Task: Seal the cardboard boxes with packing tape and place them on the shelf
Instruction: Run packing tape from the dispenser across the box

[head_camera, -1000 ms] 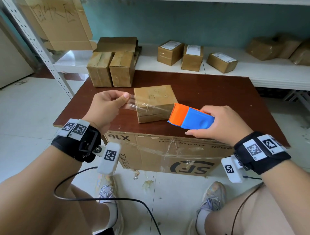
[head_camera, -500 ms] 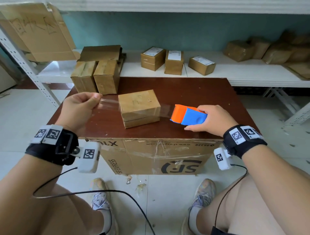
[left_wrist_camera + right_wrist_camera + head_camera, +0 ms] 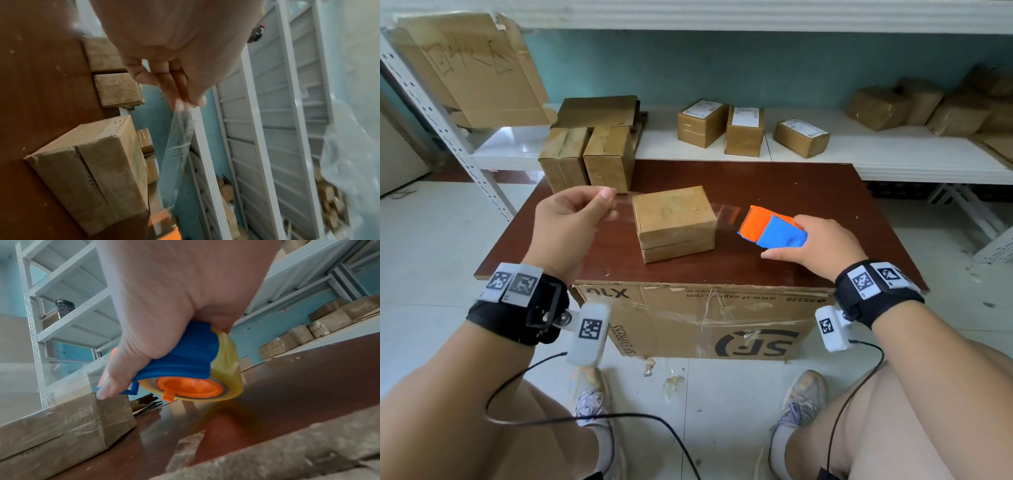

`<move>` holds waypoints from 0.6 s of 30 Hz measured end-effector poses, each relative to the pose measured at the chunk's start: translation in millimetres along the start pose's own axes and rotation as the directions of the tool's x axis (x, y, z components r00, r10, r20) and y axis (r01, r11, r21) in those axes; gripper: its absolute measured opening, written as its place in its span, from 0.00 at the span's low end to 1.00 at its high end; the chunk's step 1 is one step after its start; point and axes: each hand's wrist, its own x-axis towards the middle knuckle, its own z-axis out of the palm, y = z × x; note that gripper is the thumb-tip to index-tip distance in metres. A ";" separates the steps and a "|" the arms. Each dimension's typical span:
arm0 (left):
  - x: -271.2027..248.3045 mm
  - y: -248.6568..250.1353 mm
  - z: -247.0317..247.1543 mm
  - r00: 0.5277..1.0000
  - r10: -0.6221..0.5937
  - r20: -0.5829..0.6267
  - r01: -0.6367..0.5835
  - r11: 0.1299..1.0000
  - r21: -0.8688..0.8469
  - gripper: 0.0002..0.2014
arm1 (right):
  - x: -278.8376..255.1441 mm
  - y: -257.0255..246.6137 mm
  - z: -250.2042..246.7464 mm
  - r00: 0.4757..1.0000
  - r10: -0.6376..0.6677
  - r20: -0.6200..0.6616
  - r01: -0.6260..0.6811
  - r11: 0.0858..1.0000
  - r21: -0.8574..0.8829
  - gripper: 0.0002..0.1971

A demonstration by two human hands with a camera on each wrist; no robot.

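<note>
Left hand pinches the free end of a clear tape strip between thumb and fingers, held up left of the small cardboard box that sits mid-table on the dark brown table; the wrist view shows the strip running down from the fingertips past the box. Right hand grips the blue-and-orange tape dispenser just right of the box, low over the table, roll visible underneath, with the tape stretched across above the box top between both hands. Two taped boxes stand at the table's far left edge, and three labelled boxes sit on the white shelf behind.
</note>
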 end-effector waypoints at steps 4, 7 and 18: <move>-25.5 8.3 16.1 0.981 0.163 0.102 -0.170 0.983 0.069 0.06 | 13.6 -3.1 9.5 0.992 0.087 -0.086 -0.090 0.996 -0.028 0.36; -40.5 6.6 34.3 0.965 0.221 0.138 -0.236 0.967 0.098 0.08 | 23.9 -8.8 17.2 0.976 0.135 -0.173 -0.145 0.988 -0.047 0.38; -51.8 5.9 88.9 0.887 0.407 0.216 -0.447 0.876 0.182 0.07 | 55.2 -36.7 17.1 0.950 0.277 -0.142 -0.288 0.956 -0.061 0.40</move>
